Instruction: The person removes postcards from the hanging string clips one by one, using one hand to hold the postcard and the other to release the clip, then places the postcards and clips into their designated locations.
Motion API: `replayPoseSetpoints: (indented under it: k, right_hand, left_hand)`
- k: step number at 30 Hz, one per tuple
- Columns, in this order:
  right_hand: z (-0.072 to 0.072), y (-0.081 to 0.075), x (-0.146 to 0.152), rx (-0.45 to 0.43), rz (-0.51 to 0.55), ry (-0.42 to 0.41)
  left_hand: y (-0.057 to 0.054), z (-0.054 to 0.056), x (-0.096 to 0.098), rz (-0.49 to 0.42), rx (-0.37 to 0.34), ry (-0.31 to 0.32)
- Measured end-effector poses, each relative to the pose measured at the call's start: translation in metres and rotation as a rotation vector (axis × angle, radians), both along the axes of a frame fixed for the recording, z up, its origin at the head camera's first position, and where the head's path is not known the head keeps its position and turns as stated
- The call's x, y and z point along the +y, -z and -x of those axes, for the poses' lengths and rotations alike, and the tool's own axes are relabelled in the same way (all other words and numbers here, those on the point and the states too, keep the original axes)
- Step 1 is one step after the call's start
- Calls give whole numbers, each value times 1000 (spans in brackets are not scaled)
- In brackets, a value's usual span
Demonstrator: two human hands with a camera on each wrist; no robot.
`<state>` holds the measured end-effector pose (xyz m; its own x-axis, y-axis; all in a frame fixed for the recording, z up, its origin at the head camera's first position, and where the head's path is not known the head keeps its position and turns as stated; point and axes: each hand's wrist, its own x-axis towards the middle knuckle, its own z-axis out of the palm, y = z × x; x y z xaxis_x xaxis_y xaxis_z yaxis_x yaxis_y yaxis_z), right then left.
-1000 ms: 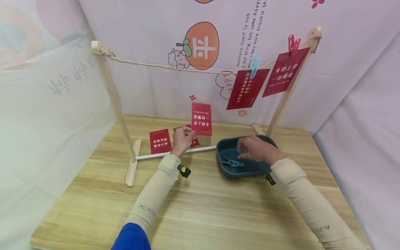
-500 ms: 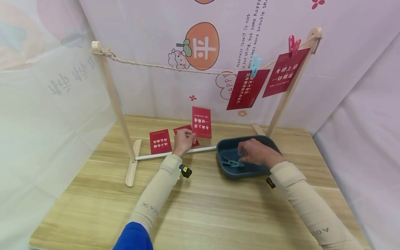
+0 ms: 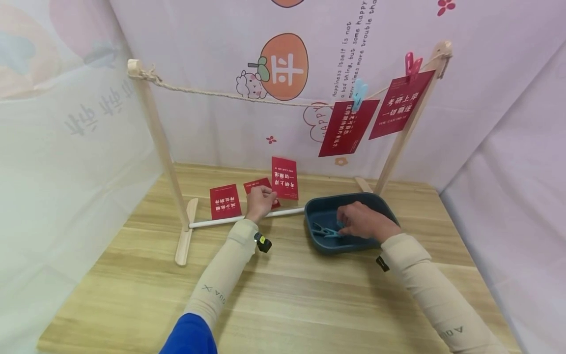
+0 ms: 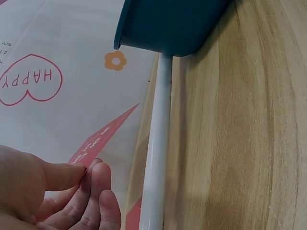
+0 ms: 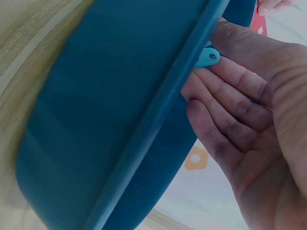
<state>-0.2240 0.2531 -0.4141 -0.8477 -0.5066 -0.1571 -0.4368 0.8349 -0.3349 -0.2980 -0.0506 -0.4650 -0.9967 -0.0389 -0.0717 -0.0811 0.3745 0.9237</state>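
In the head view, my left hand point(image 3: 261, 200) pinches the lower left corner of a red card point(image 3: 285, 178) with white lettering. The left wrist view has the card's edge between thumb and forefinger. My right hand point(image 3: 366, 220) reaches into the dark blue basin point(image 3: 338, 250), fingers bent downward. Between its thumb and forefinger, a light blue clothespin point(image 5: 209, 57) shows in the right wrist view, mostly covered by hand and rim. More blue clothespins point(image 3: 325, 231) lie on the basin's floor beside the fingertips.
A rope point(image 3: 230, 96) sags between two wooden posts point(image 3: 155, 137). From it hang a red card point(image 3: 342, 132) under a light blue clothespin point(image 3: 359, 93) and another under a pink clothespin point(image 3: 412, 66). Two cards point(image 3: 225, 202) lie behind the white rod point(image 3: 216, 222).
The card in my left hand has sunk lower, its top edge dropping steadily. My right hand has moved slightly deeper into the basin, closer to the clothespins there.
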Motion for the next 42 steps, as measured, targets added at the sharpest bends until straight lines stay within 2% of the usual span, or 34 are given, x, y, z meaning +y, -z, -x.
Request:
replayPoseSetpoints:
  k: [21, 28, 34, 42]
  right_hand:
    - [1, 14, 7, 0, -65, 16]
    - [0, 19, 9, 32, -90, 5]
    - [-2, 25, 11, 60, -100, 0]
    - [-3, 25, 9, 67, -116, 3]
  left_hand:
    - [-1, 9, 10, 2, -12, 21]
    - [4, 11, 14, -28, -71, 16]
    - [10, 12, 17, -24, -75, 4]
    - [12, 16, 19, -26, -89, 9]
